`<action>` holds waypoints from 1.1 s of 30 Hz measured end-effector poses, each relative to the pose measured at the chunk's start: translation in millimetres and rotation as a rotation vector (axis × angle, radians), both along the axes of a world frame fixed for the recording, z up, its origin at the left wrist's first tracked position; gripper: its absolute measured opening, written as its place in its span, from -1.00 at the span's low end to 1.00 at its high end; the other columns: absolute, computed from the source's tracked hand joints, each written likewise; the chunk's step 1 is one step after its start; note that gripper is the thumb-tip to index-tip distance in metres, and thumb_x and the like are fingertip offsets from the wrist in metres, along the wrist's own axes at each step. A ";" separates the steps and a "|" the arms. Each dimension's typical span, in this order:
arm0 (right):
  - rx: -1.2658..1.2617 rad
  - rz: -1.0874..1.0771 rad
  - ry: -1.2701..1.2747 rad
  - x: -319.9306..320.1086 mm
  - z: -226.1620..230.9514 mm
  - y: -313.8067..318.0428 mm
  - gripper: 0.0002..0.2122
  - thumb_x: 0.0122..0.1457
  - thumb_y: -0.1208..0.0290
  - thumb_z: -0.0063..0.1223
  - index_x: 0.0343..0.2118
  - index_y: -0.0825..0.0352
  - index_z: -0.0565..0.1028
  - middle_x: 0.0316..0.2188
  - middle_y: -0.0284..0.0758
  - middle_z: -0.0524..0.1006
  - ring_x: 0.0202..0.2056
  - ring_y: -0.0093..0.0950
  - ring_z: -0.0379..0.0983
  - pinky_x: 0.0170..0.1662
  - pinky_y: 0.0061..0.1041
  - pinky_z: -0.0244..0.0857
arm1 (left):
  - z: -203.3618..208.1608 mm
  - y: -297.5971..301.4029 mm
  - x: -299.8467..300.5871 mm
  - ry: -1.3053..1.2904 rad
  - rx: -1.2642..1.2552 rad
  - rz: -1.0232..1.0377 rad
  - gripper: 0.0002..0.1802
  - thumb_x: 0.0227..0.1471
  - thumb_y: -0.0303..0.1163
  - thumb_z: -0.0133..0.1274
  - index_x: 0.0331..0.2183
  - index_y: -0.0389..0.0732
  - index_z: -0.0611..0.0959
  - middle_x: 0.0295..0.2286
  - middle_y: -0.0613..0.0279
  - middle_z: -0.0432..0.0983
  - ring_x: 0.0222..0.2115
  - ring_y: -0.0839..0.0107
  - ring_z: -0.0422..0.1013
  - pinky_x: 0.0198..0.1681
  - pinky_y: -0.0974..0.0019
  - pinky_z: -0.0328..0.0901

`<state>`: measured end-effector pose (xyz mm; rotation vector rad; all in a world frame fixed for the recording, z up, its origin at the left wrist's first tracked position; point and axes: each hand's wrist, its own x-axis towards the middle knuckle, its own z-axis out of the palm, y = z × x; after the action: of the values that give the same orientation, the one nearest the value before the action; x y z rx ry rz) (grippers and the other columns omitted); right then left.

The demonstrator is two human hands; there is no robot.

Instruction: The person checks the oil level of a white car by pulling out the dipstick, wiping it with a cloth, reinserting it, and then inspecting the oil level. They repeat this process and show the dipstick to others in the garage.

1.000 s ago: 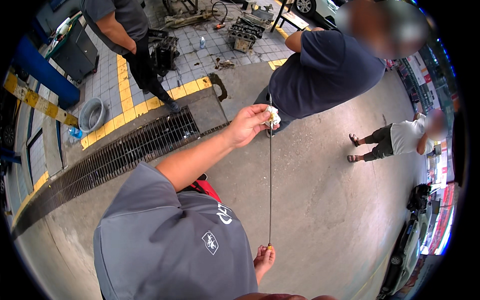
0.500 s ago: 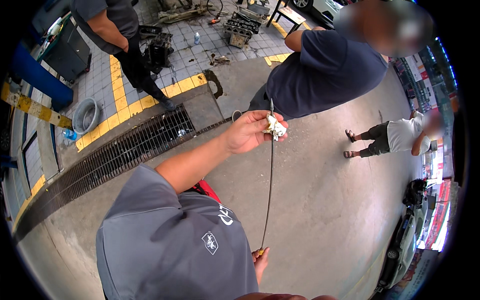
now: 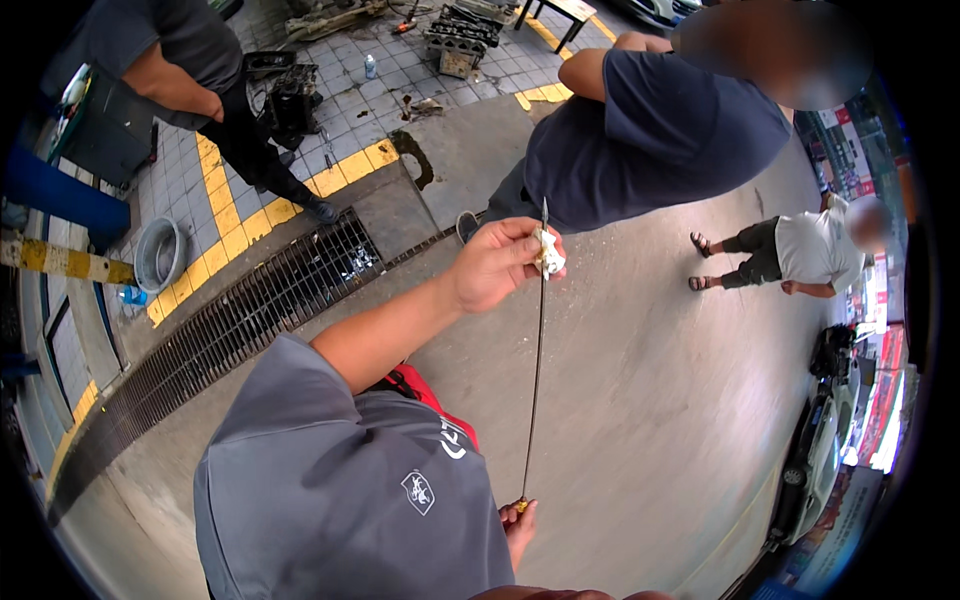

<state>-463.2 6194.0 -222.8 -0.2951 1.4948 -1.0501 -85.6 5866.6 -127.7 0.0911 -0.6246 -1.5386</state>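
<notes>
Rod, thin and dark, runs up the middle of the frame, its yellow end nearest you at bottom centre. Your right hand has its fingers wrapped around that end, likely because it offers the surest hold on so slim a thing. Toward upper centre, your left hand pinches a crumpled white wad against the rod; the wad seems to sit as a layer between skin and shaft, and the pointed tip pokes out above it. With a hand toward each end, the length is presumably kept steady. Beyond, at upper right, stands a person in a navy shirt. A floor grate crosses the left side; past it, a grey bucket stands beside a yellow stripe, perhaps kept off the walkway. Farther off, engine parts lie at top centre.
</notes>
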 end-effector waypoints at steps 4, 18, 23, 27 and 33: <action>-0.233 -0.142 0.058 0.1 0.5 -14.0 -0.75 0.33 0.23 -0.14 -0.36 0.33 0.34 -0.60 -0.37 0.32 -0.53 -0.50 0.27 -0.38 -0.48 0.25 | -15.9 -22.3 -23.9 -0.081 0.202 0.112 -0.76 0.23 -0.37 -0.09 -0.14 -0.28 0.55 -0.26 0.20 0.52 -0.25 0.33 0.47 -0.08 0.23 0.38; -0.512 -0.431 0.384 -232.0 28.3 -110.4 -0.84 0.28 0.44 -0.07 -0.12 0.35 0.36 -0.23 -0.32 0.47 -0.25 -0.55 0.38 -0.21 -0.59 0.27 | 4.9 -107.4 -220.5 -0.133 0.289 0.029 -0.58 0.30 -0.28 -0.30 0.06 -0.34 0.35 -0.02 0.02 0.39 0.00 0.16 0.38 0.10 0.14 0.30; -0.474 -0.432 0.345 -321.7 13.1 -123.0 -0.85 0.30 0.40 -0.08 -0.22 0.39 0.40 -0.36 -0.33 0.47 -0.41 -0.60 0.32 -0.34 -0.62 0.23 | 25.4 -127.7 -312.0 -0.023 0.306 -0.129 -0.51 0.32 -0.18 -0.41 0.09 -0.31 0.31 0.05 0.00 0.31 0.07 0.11 0.30 0.15 0.07 0.24; -0.428 -0.523 0.318 -378.2 1.0 -108.9 -0.85 0.29 0.39 -0.08 -0.24 0.39 0.40 -0.40 -0.35 0.45 -0.45 -0.61 0.27 -0.36 -0.60 0.20 | 21.6 -148.5 -386.4 -0.010 0.330 -0.266 -0.50 0.32 -0.16 -0.41 0.10 -0.29 0.30 0.07 -0.01 0.29 0.09 0.10 0.28 0.16 0.07 0.22; -0.435 -0.692 0.379 -415.5 12.0 -117.5 -0.83 0.30 0.42 -0.09 -0.15 0.41 0.41 -0.31 -0.29 0.51 -0.32 -0.53 0.40 -0.26 -0.59 0.31 | -0.8 -195.4 -494.8 -0.112 0.341 -0.415 -0.66 0.28 -0.32 -0.22 0.01 -0.29 0.41 -0.06 0.04 0.42 0.02 0.16 0.36 0.14 0.12 0.26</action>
<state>-878.7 6076.5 -210.8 -0.2959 1.7426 -1.9692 -580.4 5671.2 -128.5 0.3249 -0.4807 -2.0450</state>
